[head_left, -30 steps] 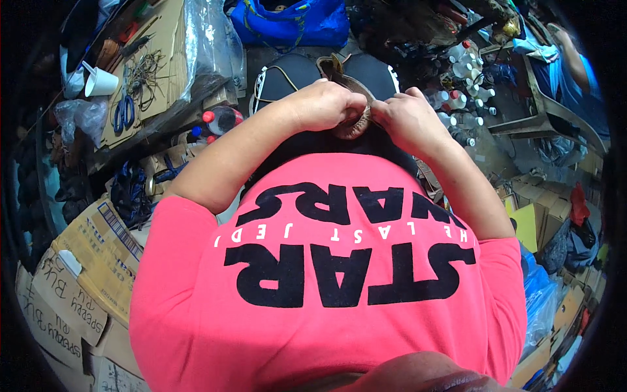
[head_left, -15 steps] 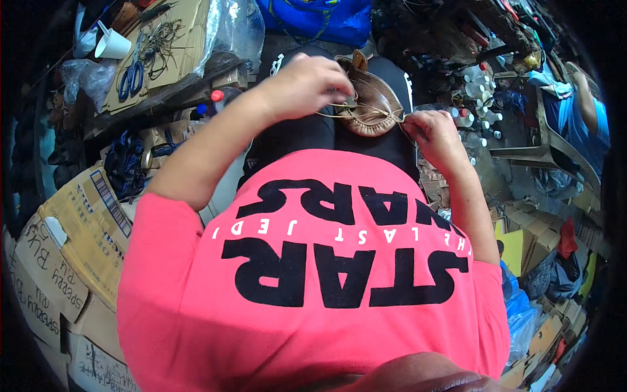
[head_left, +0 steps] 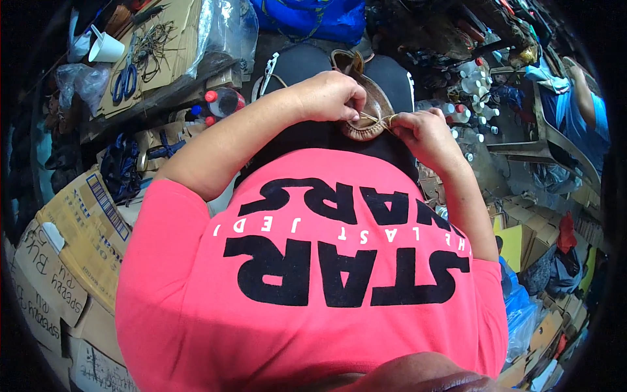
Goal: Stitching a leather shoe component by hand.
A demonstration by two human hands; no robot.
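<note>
A brown leather moccasin-style shoe (head_left: 377, 99) rests between my thighs, its puckered toe toward me. Pale cord (head_left: 371, 118) crosses over the toe. My left hand (head_left: 334, 97) is above the shoe's left side, thumb and finger pinched on the cord and hiding part of the leather. At the toe's right edge, my right hand (head_left: 426, 130) pinches the same cord close to the stitching. The two hands are only a short gap apart. Whether a needle is in either hand is too small to tell.
To the left, a cardboard-topped bench holds blue-handled scissors (head_left: 124, 85), dark strings (head_left: 155, 49) and a white cup (head_left: 106, 48). A red-capped bottle (head_left: 224, 101) stands beside it. Several bottles (head_left: 473, 85) crowd the right. Another person's arm (head_left: 583, 98) shows at far right.
My left hand has come rightward and down over the shoe, closer to my right hand. The cord between them spans a shorter distance. My right hand and the shoe have shifted slightly left.
</note>
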